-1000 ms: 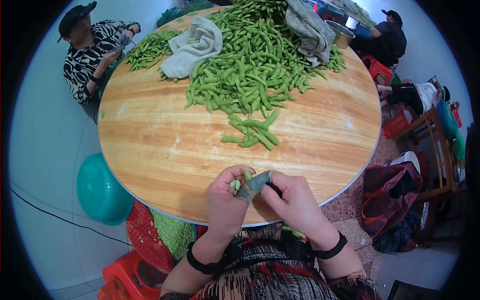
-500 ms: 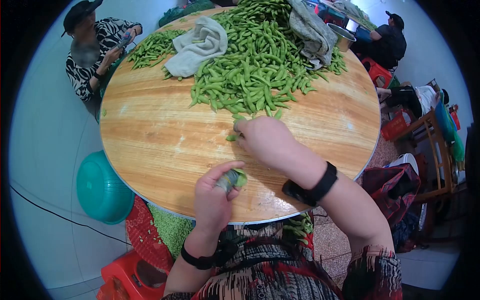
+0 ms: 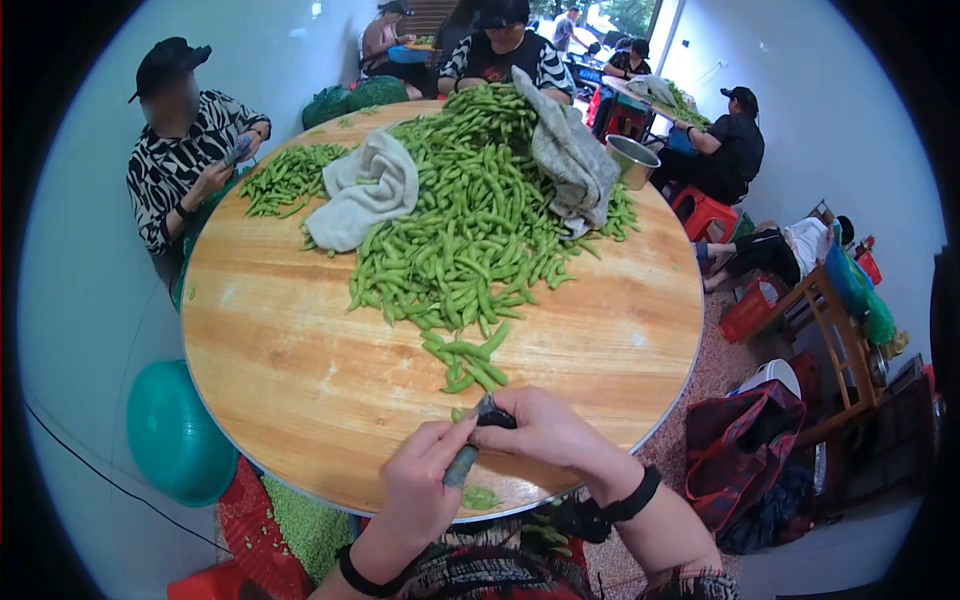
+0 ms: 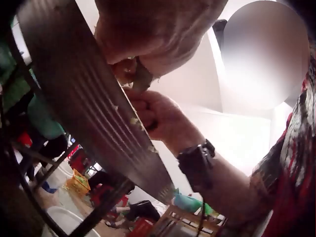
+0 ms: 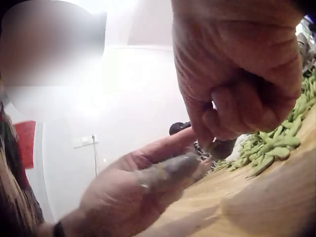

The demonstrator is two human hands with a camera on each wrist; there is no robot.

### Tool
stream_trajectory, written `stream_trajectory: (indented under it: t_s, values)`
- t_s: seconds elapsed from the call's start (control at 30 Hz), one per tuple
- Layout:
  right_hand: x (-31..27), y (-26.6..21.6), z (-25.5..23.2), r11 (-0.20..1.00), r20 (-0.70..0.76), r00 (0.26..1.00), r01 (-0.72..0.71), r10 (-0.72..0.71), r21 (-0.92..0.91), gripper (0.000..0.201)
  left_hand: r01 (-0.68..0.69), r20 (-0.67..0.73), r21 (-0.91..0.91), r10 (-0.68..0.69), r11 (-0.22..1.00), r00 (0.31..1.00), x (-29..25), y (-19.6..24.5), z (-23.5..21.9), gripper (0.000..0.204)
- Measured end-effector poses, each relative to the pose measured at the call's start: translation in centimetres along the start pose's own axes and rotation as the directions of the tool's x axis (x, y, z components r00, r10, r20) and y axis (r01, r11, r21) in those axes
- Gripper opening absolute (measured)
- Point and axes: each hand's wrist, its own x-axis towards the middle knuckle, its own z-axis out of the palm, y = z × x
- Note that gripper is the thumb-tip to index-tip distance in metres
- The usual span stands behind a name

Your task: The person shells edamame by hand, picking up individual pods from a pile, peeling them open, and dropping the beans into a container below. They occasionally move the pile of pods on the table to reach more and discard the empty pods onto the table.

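Both hands meet over the near part of the wooden table, close to its front edge. My left hand [image 3: 425,480] holds a green soybean pod [image 3: 457,413], whose tip shows past the fingers; its thumb wears a grey wrapping [image 3: 461,466]. My right hand [image 3: 550,430] has its fingers curled and pinches at the same spot, with dark wrapping on its thumb [image 3: 494,414]. In the right wrist view the right hand [image 5: 237,98] bends over the wrapped left thumb [image 5: 170,173]; the fingers mostly hide the pod. A few loose pods [image 3: 465,352] lie just beyond the hands.
A large heap of soybean pods [image 3: 470,220] covers the far table, with a white cloth [image 3: 365,195] and a grey cloth [image 3: 575,155] on it. Green pod pieces [image 3: 480,497] lie at the near edge. Shelled beans [image 3: 310,520] are below left. Other people sit around.
My right hand reached forward to the loose pods, then came back to the left hand. The small group of pods is smaller. The head view has tilted up.
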Motion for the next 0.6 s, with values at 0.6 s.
stream_trajectory:
  t_s: [0.6]
  values:
    - [-3.8, 0.2, 2.7, 0.753, 0.189, 0.975, -0.213, 0.119, 0.623, 0.027, 0.488, 0.243, -0.828, -0.608, 0.275, 0.756, -0.6, -1.1, 1.0, 0.01]
